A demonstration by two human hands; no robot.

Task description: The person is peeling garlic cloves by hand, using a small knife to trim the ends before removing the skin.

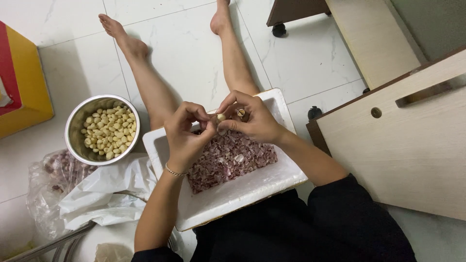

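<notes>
Clove (221, 117) pinched between both hands' fingertips above tray (272, 104).

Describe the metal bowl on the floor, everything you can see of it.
The bowl is round, shiny metal with a thin rolled rim, sitting upright on the white tiled floor beside the person's leg. It is partly filled with pale, peeled kernels heaped toward one side, leaving bare inner wall on the other. Its lower edge meets crumpled clear plastic bags. Neither hand touches it.
</notes>
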